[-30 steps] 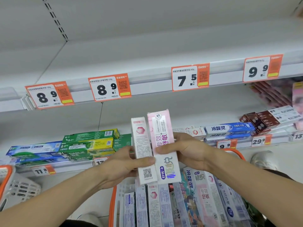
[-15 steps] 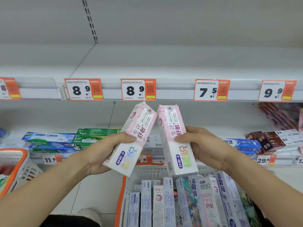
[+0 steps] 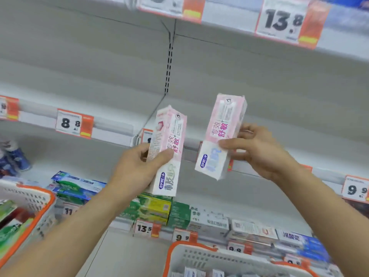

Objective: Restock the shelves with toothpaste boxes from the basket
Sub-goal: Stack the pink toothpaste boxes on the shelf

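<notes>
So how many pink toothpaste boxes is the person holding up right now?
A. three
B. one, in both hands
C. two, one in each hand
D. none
C: the left hand grips one pink toothpaste box, the right hand pinches a second pink box, and the two boxes are held apart in front of the shelf.

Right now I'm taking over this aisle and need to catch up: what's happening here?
A person is restocking toothpaste. The left hand grips one pink toothpaste box and the right hand pinches a second pink box; both are raised, standing on end, in front of the bare shelf above the 8.8 price tag. Neither box rests on a shelf yet. Below is the white, orange-rimmed basket, and stocked boxes lie on the lower shelf.
</notes>
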The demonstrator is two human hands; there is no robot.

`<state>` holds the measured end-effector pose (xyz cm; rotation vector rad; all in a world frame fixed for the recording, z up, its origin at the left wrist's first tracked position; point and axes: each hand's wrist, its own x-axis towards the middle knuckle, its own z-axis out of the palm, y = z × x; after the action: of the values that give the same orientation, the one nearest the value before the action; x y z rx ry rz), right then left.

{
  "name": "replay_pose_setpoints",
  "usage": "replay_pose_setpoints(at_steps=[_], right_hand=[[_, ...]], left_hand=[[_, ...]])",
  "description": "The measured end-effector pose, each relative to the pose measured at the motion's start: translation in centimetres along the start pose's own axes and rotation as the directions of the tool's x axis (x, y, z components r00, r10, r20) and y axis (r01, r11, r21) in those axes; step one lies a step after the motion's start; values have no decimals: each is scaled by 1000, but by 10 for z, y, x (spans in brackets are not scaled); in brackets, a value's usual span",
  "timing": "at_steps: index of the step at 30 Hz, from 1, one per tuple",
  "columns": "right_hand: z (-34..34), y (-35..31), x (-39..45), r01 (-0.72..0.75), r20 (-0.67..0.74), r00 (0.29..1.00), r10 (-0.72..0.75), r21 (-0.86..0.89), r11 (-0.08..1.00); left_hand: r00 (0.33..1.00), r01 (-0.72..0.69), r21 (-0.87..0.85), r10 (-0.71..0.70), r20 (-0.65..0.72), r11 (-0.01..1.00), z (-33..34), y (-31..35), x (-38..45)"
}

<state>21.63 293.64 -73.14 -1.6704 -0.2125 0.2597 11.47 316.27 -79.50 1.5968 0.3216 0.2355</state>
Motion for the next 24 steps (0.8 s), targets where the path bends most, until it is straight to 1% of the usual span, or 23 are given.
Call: replay_pose_setpoints(at_steps=[2, 4, 5, 7, 9, 11, 14, 16, 19, 22, 24], right_hand=[[12, -9, 19, 46, -56, 997, -44, 47, 998], [27, -13, 44, 64, -79, 996, -50, 184, 981], [37, -15, 55, 70, -82, 995, -52, 244, 967], [55, -15, 77, 99, -127, 990, -64, 293, 951], [71, -10, 92, 142, -192, 977, -94, 258, 955], [80, -1, 101, 155, -210, 970, -119, 164, 974], [72, 12, 107, 139, -165, 977, -136, 9, 990], [57, 11, 108, 160, -156, 973, -170, -74, 984], [34, 2, 104, 223, -110, 966, -234, -108, 969], [12, -7, 96, 268, -111, 948, -299, -231, 935], [-3, -9, 92, 323, -58, 932, -358, -315, 892]], left_hand=[[997, -23, 22, 24, -69, 1000, -5, 2, 3], [993, -13, 18, 15, -116, 1000, -12, 1, 8], [992, -4, 27, 8, -130, 1000, -14, 1, 10], [990, 6, 58, 2, -138, 998, -17, -2, 14], [991, 13, 84, -2, -133, 996, -19, -4, 15], [992, 16, 94, -4, -127, 995, -20, -8, 17], [993, 6, 97, 5, -115, 995, -21, -11, 20], [994, -3, 84, 12, -109, 996, -22, -12, 22], [994, -15, 90, 25, -107, 996, -21, -12, 25], [993, -12, 107, 24, -114, 994, -16, -12, 28], [994, -20, 112, 32, -104, 994, -13, -10, 28]])
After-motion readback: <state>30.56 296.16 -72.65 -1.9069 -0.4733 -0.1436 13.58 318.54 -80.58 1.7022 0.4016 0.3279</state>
